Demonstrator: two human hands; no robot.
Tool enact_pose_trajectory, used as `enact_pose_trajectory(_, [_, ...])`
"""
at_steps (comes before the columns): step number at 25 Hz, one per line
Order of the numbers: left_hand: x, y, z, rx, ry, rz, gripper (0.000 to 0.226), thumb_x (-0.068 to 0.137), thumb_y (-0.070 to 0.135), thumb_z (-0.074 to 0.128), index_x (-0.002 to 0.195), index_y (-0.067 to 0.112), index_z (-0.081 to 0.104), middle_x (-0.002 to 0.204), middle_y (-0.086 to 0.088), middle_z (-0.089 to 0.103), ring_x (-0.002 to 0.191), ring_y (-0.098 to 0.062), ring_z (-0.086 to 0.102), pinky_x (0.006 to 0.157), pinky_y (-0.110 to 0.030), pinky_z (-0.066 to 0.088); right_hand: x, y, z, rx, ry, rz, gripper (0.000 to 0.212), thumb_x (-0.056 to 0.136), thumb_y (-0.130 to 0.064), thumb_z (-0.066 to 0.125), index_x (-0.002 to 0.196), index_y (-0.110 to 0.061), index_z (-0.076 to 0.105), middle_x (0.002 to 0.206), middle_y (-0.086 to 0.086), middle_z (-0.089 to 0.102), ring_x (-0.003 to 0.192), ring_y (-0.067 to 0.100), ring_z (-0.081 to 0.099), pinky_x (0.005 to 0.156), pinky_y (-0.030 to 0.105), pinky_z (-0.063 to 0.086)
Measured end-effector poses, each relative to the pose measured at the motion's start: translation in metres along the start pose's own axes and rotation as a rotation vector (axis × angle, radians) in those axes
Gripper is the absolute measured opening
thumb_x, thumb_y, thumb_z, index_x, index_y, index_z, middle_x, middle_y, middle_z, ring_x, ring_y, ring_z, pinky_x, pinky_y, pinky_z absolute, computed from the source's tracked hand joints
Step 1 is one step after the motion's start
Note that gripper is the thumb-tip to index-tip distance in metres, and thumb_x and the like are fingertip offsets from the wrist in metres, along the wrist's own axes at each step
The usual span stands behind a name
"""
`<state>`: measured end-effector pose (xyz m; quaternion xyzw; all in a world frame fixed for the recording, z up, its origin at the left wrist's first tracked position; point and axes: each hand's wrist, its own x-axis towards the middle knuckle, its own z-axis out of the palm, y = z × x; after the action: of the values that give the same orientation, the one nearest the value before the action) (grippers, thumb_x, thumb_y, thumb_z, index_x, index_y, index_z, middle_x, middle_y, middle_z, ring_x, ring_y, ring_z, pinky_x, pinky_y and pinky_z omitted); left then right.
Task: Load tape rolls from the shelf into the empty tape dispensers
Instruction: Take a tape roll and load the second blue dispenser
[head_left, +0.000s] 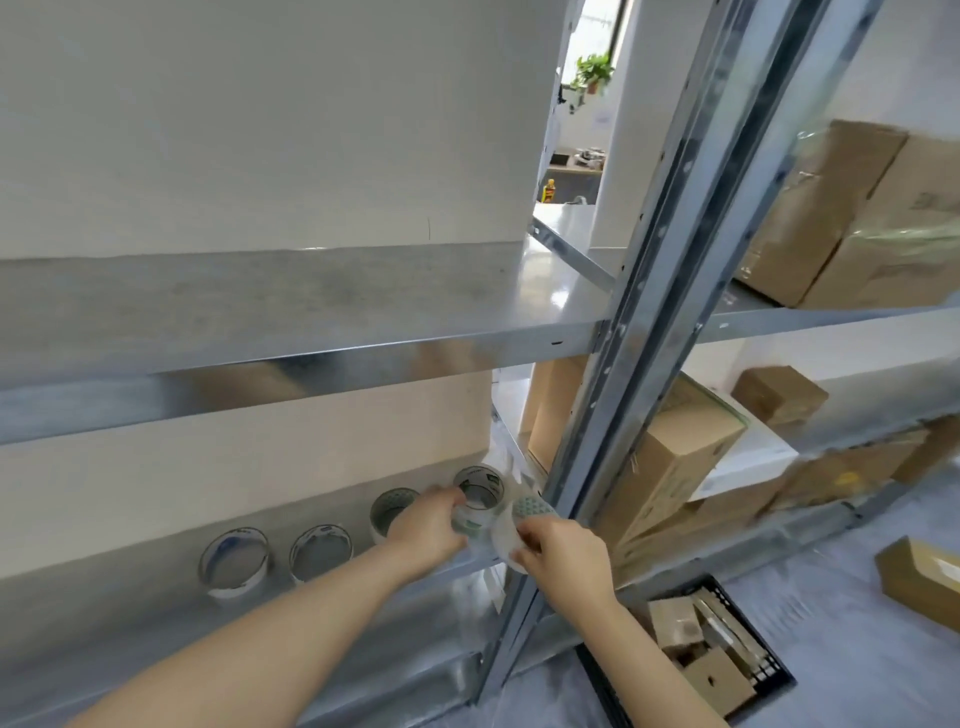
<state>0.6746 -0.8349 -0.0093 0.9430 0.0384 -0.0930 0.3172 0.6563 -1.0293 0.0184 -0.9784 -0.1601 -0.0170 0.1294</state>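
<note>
Just starting: your left grip (428, 525) holds a clear, green-cored tape roll (480, 493); your right grip (563, 553) pinches a second clear roll (511, 532) at its 4 o'clock. Three more rolls (236, 564) stand at 9 o'clock; no dispensers visible.

Both our bare arms stretch forward from the lower edge, and the hands are close together. Our left hand (428, 525) has its fingers curled round a clear roll (480, 501). Our right hand (563, 553), just beside it, shows us its back, with thumb and fingers pinching a pale roll (506, 538). The left forearm (260, 649) comes in from the lower left and the right forearm (639, 665) rises more steeply.
</note>
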Motion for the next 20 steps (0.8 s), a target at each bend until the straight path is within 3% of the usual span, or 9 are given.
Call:
enact_pose_trajectory(5, [0.022,-0.007,0.025,0.107,0.012,0.031,0.053,0.080,0.026,0.064,0.131,0.024,0.050,0.136,0.000,0.051,0.119,-0.025,0.055,0.095,-0.038,0.050,0.012,0.000,0.023,0.040,0.014,-0.090,0.011,0.086,-0.033,0.056,0.079,-0.024,0.056,0.078,-0.007,0.065,0.072,0.013,0.062,0.056,0.025,0.039])
enact_pose_trajectory(8, [0.033,-0.011,0.035,0.103,0.031,0.025,0.025,0.087,0.038,0.050,0.108,0.030,0.060,0.118,0.005,0.063,0.104,-0.023,0.061,0.087,-0.038,0.050,0.016,0.001,0.028,0.048,0.024,-0.101,0.017,0.085,-0.034,0.057,0.073,-0.024,0.047,0.072,-0.007,0.061,0.068,0.014,0.060,0.055,0.026,0.035])
enact_pose_trajectory(11, [0.044,-0.012,0.044,0.021,0.115,-0.037,0.023,0.085,0.046,0.044,0.088,0.032,0.062,0.089,0.003,0.072,0.084,-0.019,0.064,0.067,-0.033,0.045,0.021,0.004,0.030,0.034,0.027,-0.092,0.027,0.085,-0.035,0.056,0.070,-0.019,0.040,0.067,-0.004,0.055,0.064,0.016,0.056,0.052,0.028,0.034])
enact_pose_trajectory(14, [0.054,-0.008,0.042,-0.078,0.129,-0.100,0.013,0.083,0.038,0.048,0.081,0.033,0.059,0.086,0.004,0.071,0.077,-0.016,0.061,0.059,-0.028,0.036,0.022,0.003,0.031,0.011,0.025,-0.098,0.022,0.085,-0.036,0.054,0.075,-0.019,0.044,0.075,-0.003,0.059,0.069,0.015,0.057,0.055,0.030,0.040])
enact_pose_trajectory(17, [0.058,-0.009,0.032,-0.106,0.114,-0.059,0.018,0.089,0.030,0.046,0.083,0.029,0.063,0.095,0.006,0.071,0.085,-0.018,0.064,0.069,-0.028,0.044,0.017,0.006,0.026,0.001,0.040,-0.084,0.019,0.085,-0.039,0.053,0.082,-0.021,0.048,0.083,-0.006,0.062,0.074,0.014,0.060,0.060,0.030,0.045])
enact_pose_trajectory(20, [0.054,-0.018,0.013,-0.227,0.177,-0.017,0.024,0.091,0.017,0.053,0.104,0.024,0.072,0.108,0.002,0.072,0.097,-0.019,0.067,0.085,-0.029,0.050,0.008,0.008,0.023,-0.021,0.078,-0.048,0.015,0.086,-0.041,0.053,0.087,-0.026,0.052,0.085,-0.010,0.065,0.073,0.010,0.062,0.060,0.028,0.047])
